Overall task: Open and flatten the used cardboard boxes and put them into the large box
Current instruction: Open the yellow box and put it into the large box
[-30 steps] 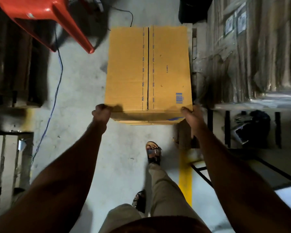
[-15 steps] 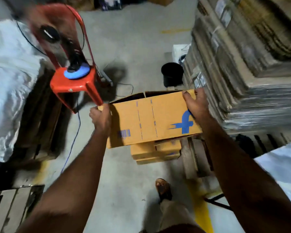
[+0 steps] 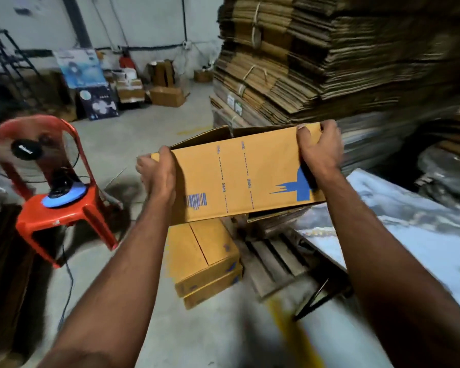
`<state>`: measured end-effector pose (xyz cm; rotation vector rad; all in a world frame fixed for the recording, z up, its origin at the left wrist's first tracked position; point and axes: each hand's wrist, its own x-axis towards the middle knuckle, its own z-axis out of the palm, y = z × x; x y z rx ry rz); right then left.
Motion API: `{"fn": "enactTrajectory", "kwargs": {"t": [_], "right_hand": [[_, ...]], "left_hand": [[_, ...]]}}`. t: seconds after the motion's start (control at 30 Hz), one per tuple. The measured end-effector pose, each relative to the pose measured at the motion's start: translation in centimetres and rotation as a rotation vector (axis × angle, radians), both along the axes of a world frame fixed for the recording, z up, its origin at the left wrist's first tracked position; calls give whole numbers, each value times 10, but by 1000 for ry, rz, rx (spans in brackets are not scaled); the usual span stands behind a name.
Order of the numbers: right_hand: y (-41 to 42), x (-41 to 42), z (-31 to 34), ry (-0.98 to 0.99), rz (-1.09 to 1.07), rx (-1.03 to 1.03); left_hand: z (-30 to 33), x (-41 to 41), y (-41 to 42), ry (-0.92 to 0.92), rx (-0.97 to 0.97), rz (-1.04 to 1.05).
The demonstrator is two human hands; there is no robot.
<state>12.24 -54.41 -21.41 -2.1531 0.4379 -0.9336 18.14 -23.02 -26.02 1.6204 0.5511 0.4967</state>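
Grey concrete floor (image 3: 144,123) (white wall (image 3: 149,19))

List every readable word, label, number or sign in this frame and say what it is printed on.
Held cardboard box: small blue words beside two dashed lines, too blurred to read for certain.
Same box: a blue barcode, digits unreadable, and a blue logo partly hidden by the right hand.
Posters against the far wall: print too blurred to read.
White labels on the flattened cardboard stack: too small to read.
The left hand grips the box's other end.
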Motion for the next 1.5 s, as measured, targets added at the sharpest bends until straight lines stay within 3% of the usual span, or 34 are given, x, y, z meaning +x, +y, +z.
{"fn": "enactTrajectory", "kwargs": {"t": [0.27, 0.77, 0.9, 1.03, 1.2, 1.5], "right_hand": [[-128, -139, 20, -86, -336, -35], [-378, -412, -43, -116, -705, 105], [-413, -438, -79, -89, -742, 181], [-434, -449, -122, 80, -706, 245], [-457, -447, -157, 350, -598, 365], [-477, -410, -184, 497, -573, 402]], "left_hand": [[29, -47, -170, -104, -6, -286], [-3, -216, -505, -146, -94, -868], [-29, -231, -544, -39, 46, -928], [-61, -234, -558, 135, 214, -1046], [-107, -241, -574, 180, 331, -1201], [-133, -196, -600, 188, 375, -1437]]}}
